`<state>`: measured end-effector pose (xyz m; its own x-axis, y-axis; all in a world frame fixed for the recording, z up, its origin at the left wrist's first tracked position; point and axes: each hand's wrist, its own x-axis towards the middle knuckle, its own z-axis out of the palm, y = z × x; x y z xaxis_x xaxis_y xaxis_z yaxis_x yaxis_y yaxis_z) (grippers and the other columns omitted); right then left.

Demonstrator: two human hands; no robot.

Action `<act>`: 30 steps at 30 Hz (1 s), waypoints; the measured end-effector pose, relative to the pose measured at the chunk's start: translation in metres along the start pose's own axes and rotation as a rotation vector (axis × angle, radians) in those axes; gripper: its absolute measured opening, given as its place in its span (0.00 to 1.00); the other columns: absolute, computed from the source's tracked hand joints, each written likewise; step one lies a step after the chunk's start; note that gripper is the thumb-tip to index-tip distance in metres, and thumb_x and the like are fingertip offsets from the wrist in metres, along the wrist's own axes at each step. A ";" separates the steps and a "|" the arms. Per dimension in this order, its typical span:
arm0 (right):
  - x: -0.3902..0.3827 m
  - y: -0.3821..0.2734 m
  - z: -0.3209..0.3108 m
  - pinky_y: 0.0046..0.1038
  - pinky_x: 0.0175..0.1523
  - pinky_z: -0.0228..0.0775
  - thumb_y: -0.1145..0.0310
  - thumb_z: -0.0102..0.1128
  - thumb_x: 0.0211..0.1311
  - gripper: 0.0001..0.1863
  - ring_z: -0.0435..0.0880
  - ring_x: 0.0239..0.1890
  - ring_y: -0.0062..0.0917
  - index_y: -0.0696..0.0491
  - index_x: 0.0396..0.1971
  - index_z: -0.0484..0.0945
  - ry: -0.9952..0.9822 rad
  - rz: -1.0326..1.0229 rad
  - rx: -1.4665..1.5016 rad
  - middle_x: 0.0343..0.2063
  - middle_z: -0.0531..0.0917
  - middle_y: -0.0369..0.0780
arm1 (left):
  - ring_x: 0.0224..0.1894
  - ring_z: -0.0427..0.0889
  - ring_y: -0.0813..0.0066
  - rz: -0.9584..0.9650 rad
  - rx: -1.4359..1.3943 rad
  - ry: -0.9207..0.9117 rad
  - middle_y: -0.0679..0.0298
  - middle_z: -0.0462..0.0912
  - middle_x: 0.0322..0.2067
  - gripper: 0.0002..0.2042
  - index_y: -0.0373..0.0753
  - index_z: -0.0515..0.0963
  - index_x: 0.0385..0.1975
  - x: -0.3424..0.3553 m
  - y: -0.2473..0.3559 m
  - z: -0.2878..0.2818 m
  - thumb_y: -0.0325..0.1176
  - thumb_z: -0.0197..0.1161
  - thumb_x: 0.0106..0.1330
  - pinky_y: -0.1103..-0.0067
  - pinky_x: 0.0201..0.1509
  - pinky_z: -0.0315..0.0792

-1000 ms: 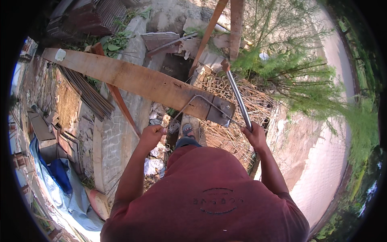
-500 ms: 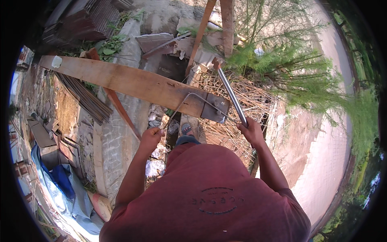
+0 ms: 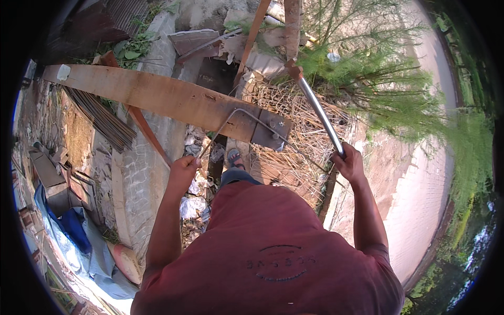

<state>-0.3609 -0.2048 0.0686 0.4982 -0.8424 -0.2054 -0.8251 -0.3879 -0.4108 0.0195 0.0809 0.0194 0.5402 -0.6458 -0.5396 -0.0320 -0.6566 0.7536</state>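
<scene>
My left hand is closed around one end of a thin metal rod. The rod rises to a bend over the plank, then slants right across a dark metal plate with small pegs standing on it. That plate sits at the right end of a long wooden plank. In my right hand is the lower end of a bending bar, a silver pipe with a rusty head pointing away from me. The bar is right of the plate, apart from it. The rod's far end passes near my right hand.
Under the plate lies a heap of many bent rods. A bundle of straight rods rests below the plank at left. Wooden legs prop the plank. Leafy branches reach in at right. A blue tarp lies lower left.
My right hand and the bending bar have moved right, away from the plate. The rod keeps its place against the plate, still in my left hand. The whole view has shifted slightly.
</scene>
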 end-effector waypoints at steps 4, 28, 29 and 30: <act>0.023 0.038 -0.044 0.37 0.27 0.64 0.67 0.60 0.49 0.11 0.73 0.19 0.43 0.56 0.20 0.69 0.133 -0.059 -0.206 0.15 0.73 0.47 | 0.18 0.63 0.84 0.040 0.078 0.044 0.70 0.68 0.14 0.11 0.32 0.79 0.28 -0.003 0.009 0.001 0.35 0.57 0.64 0.80 0.23 0.59; 0.225 0.045 -0.032 0.34 0.45 0.64 0.71 0.63 0.42 0.09 0.73 0.38 0.33 0.47 0.26 0.74 0.153 -0.840 -0.576 0.25 0.73 0.36 | 0.20 0.65 0.81 0.044 0.071 0.017 0.67 0.69 0.15 0.12 0.31 0.77 0.27 -0.004 0.010 -0.003 0.35 0.56 0.64 0.78 0.25 0.60; 0.220 0.050 -0.031 0.34 0.45 0.64 0.70 0.63 0.42 0.08 0.73 0.38 0.33 0.47 0.26 0.74 0.142 -0.831 -0.587 0.25 0.73 0.36 | 0.20 0.66 0.81 0.069 0.081 0.027 0.66 0.69 0.15 0.12 0.31 0.77 0.27 -0.004 0.009 -0.002 0.35 0.56 0.64 0.78 0.25 0.61; 0.214 0.054 -0.031 0.35 0.45 0.65 0.70 0.63 0.43 0.08 0.73 0.37 0.33 0.48 0.25 0.74 0.132 -0.824 -0.601 0.25 0.73 0.36 | 0.19 0.66 0.81 0.094 0.090 0.040 0.66 0.70 0.15 0.12 0.31 0.78 0.28 -0.004 0.008 -0.002 0.36 0.56 0.64 0.78 0.25 0.61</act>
<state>-0.3068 -0.4179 0.0299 0.9667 -0.2503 0.0533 -0.2554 -0.9567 0.1398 0.0184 0.0784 0.0285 0.5640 -0.6914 -0.4515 -0.1582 -0.6271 0.7627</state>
